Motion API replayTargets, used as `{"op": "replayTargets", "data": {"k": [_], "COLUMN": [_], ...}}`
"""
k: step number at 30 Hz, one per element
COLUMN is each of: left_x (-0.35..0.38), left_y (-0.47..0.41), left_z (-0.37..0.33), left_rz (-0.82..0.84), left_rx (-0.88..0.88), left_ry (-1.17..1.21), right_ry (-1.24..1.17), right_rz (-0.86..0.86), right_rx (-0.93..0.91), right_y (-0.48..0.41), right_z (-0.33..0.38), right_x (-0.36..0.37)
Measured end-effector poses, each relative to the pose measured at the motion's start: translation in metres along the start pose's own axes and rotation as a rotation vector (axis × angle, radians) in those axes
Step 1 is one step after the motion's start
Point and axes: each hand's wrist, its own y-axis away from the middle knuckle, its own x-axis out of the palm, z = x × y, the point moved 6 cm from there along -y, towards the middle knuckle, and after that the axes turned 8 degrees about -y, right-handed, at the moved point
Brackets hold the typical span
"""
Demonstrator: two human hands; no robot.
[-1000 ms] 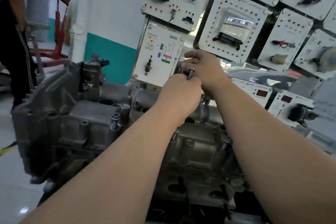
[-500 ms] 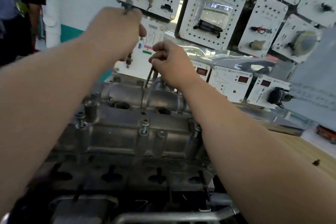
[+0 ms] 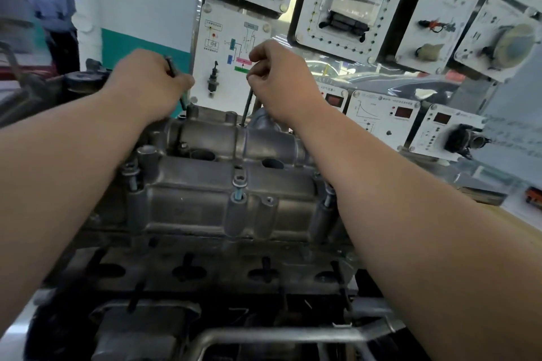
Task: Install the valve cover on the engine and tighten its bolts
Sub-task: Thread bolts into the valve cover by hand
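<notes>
While the cover [image 3: 217, 199] sat on top of the engine [image 3: 205, 271], between the two forearms, the left hand [image 3: 146, 83] was curled round the left bolt [image 3: 182, 102], whose tip hung just above the far-left boss. Three near bolts [image 3: 239, 186] stood proud of their bosses along the front edge, apparently started but not run down. The right hand [image 3: 278, 82] pinched the right bolt [image 3: 247, 105] by its upper end between thumb and fingers. The shank was slightly tilted and its tip met a far hole; whether it had entered could not be told. By its cast-metal look, the cover was judged stiff and fairly heavy, best steadied by its long edges. The bolts were judged light, slim and possibly oily, best held near the head and kept upright to avoid cross-threading. Panels [image 3: 352, 9] stood behind.
</notes>
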Motion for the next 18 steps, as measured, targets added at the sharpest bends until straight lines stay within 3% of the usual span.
{"op": "replayTargets", "data": {"k": [4,10,18], "left_x": [0.008,-0.001,-0.001], "left_y": [0.0,0.005,0.008], "left_z": [0.001,-0.001,-0.004], "left_rz": [0.072,-0.011,-0.01], "left_rx": [0.055,0.058,0.079], "left_ry": [-0.045,0.075,0.122], "right_ry": [0.074,0.172,0.096], "right_rz": [0.008,0.038,0.022], "right_rx": [-0.019,-0.061,-0.071], "right_y": [-0.001,-0.002,0.002], "right_z": [0.0,0.004,0.007], "right_x": [0.001,0.006,0.002]}}
